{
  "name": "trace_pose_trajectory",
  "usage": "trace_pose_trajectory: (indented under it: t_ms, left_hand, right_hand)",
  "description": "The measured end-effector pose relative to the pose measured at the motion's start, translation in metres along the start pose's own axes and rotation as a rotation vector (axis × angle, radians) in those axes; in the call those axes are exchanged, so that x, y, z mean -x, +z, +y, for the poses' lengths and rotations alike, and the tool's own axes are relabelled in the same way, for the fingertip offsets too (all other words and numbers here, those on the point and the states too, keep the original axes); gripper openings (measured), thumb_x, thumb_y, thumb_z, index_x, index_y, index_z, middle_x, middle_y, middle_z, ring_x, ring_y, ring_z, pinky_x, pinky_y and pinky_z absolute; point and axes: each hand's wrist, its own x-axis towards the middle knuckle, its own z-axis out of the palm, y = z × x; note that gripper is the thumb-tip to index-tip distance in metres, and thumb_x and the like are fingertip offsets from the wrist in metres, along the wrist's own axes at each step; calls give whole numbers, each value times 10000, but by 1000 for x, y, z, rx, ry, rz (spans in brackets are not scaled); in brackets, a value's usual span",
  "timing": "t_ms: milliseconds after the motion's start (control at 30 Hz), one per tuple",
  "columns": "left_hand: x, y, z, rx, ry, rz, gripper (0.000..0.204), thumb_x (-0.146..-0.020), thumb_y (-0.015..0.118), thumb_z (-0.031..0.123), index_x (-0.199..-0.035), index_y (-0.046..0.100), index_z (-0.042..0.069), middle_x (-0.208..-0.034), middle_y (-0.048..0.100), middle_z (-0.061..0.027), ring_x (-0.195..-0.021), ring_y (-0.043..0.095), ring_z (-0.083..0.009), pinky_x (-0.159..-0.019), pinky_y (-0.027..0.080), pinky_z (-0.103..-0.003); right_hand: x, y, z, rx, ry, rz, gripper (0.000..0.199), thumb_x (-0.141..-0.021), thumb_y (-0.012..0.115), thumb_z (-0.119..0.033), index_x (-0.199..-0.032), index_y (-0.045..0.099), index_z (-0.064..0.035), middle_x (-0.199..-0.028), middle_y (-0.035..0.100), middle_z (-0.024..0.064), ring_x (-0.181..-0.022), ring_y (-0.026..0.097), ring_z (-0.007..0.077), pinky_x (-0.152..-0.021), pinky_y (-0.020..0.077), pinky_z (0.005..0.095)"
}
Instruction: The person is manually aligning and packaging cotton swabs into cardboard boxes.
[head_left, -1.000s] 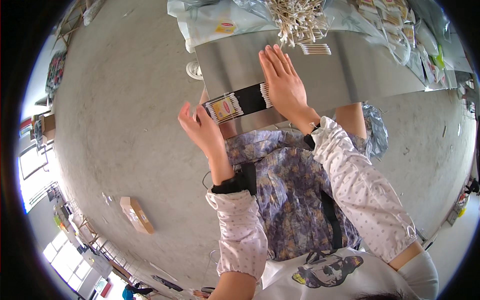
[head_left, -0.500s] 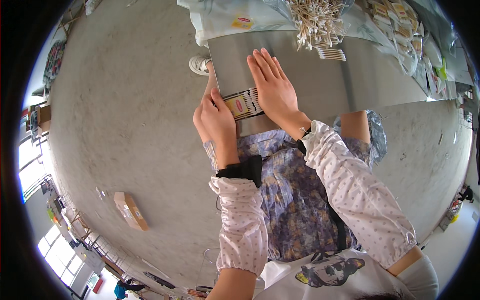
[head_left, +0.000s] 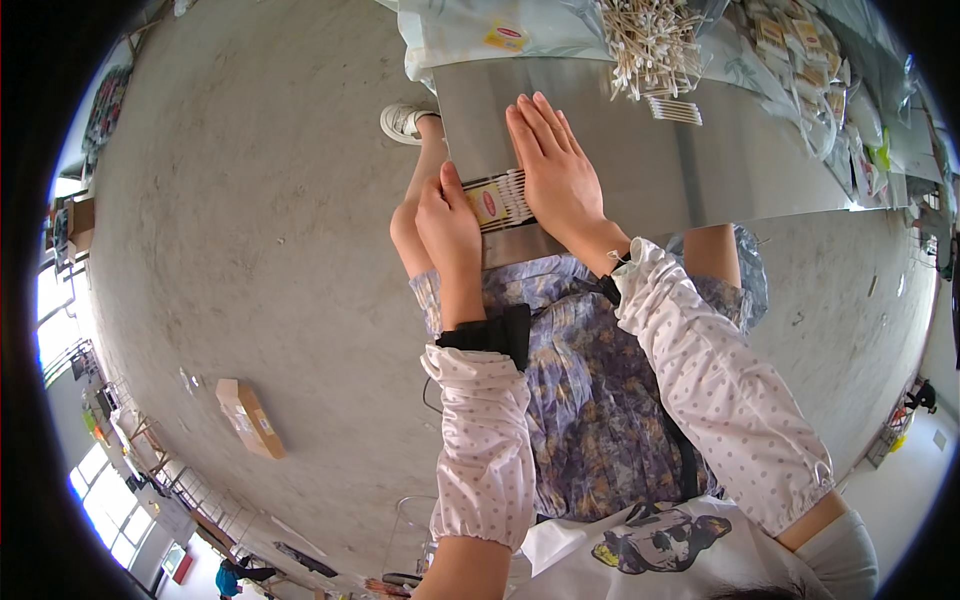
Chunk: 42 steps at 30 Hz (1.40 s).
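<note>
A flat pack of cotton swabs point(head_left: 489, 203) with a yellow-and-red card lies at the near left part of the metal table point(head_left: 640, 180), its white tips lined up to the right. My left hand point(head_left: 449, 228) grips the pack's left end, thumb pointing up along it and the other fingers mostly hidden. Flat and stretched out, my right hand point(head_left: 560, 190) rests by the opposite end, its edge against the swab tips. Beyond it, a small row of loose swabs point(head_left: 675, 110) lies beside a large heap of cotton swabs point(head_left: 650, 50).
Clear plastic bags with packed swabs point(head_left: 810, 60) crowd the far right of the table. Another yellow card point(head_left: 506, 37) lies on the plastic sheet point(head_left: 460, 35) at the far edge. A cardboard box point(head_left: 250, 418) sits on the concrete floor to the left.
The whole view has shifted slightly, so the table appears farther right. Both hands keep nearly the same pose around the pack; my left thumb looks a little straighter.
</note>
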Motion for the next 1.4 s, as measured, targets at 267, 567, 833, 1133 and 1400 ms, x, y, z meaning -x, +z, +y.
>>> trace_pose_trajectory:
  t_ms: [267, 567, 833, 1133, 1400]
  left_hand:
    - [0, 5, -9, 131, 4, -32, 459, -1055, 455, 337, -880, 635, -47, -701, 628, -208, -644, 600, -352, -605, 460, -412]
    - [2, 6, -1, 58, 23, 15, 455, -1058, 439, 330, -813, 590, -23, -685, 622, -216, -607, 595, -384, -577, 461, -441]
    - [7, 11, 5, -64, 11, 34, 428, -1049, 450, 318, -791, 597, 9, -662, 624, -206, -612, 624, -377, -550, 478, -444]
    - [3, -8, 10, 59, -34, 78, 431, -1043, 466, 310, -807, 609, -21, -684, 643, -196, -633, 605, -366, -588, 466, -415]
    - [-2, -2, -5, -45, -120, 26, 449, -1038, 479, 315, -847, 641, -58, -664, 599, -182, -607, 563, -249, -600, 440, -408]
  right_hand:
    - [2, 3, 0, -27, 24, 6, 521, -912, 456, -34, -1431, 422, -5, -1514, 410, 136, -1459, 306, 266, -1209, 264, 392]
    - [-2, 2, -14, -162, 57, -11, 514, -906, 467, -1, -1418, 437, -19, -1488, 437, 140, -1442, 331, 282, -1198, 291, 395]
    - [-7, 11, -42, -487, 129, 184, 386, -968, 487, -42, -1351, 501, 2, -1408, 506, 187, -1373, 421, 358, -1097, 406, 427]
    - [4, -4, -27, -1398, 567, 321, 550, -1058, 439, -403, -1366, 503, 49, -1395, 538, 163, -1342, 458, 226, -1115, 347, 339]
    - [16, -13, -49, -1392, 577, 178, 410, -1053, 488, -217, -1393, 475, 12, -1396, 526, 135, -1279, 495, 177, -1065, 390, 307]
